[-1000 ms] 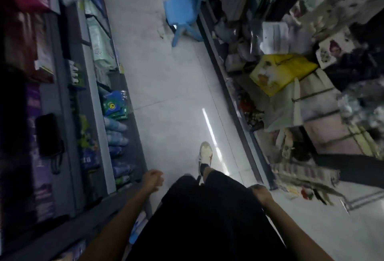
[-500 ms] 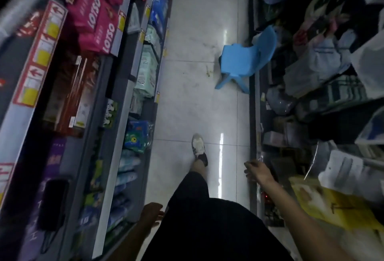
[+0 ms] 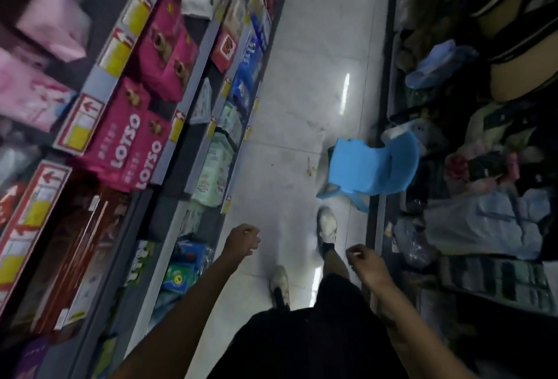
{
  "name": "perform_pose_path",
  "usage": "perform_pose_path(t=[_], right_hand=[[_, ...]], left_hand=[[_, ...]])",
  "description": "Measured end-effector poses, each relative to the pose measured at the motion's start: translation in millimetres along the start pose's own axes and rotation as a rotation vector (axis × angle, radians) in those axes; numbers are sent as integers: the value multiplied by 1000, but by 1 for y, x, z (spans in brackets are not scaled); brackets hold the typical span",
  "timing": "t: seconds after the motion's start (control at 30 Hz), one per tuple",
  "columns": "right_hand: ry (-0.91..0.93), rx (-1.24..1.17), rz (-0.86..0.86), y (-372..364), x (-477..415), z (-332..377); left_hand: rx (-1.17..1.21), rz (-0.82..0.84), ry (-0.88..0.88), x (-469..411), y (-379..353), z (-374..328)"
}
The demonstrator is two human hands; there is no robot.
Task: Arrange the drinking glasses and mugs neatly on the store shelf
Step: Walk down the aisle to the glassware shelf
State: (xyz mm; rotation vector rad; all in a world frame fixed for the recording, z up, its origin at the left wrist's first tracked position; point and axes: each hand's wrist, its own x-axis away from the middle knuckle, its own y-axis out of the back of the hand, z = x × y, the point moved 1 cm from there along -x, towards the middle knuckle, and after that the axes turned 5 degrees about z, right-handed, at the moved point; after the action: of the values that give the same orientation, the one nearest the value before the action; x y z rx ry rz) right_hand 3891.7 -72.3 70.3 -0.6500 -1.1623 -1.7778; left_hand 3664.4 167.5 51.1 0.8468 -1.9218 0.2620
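No drinking glasses or mugs show in this view. I look down a narrow store aisle at my own legs and white shoes. My left hand (image 3: 243, 238) hangs in front of me over the tiled floor, fingers loosely curled, holding nothing. My right hand (image 3: 360, 259) hangs at the same height near the right shelf base, also loosely curled and empty. Both hands are free of any shelf or product.
Grey shelving (image 3: 211, 125) on the left carries pink LOTSO packs (image 3: 129, 143), boxes and tissue packs. A small blue plastic chair (image 3: 373, 167) stands on the floor (image 3: 302, 107) at the right, just ahead of my feet. Bagged goods (image 3: 483, 221) crowd the right shelves.
I have walked forward along the aisle; the blue chair is now much closer. My left hand has swung forward and up, and my right hand stays low at my side.
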Motion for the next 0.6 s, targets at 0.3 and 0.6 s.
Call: perform_pose_path(t=[0.3,0.6], right_hand=[[611,204,93,117,-80,288],[1313,202,322,155,3,572]], left_hand=[[69,-299,-391,19,5,-206],[-76,-797,-826,138,131,-379]])
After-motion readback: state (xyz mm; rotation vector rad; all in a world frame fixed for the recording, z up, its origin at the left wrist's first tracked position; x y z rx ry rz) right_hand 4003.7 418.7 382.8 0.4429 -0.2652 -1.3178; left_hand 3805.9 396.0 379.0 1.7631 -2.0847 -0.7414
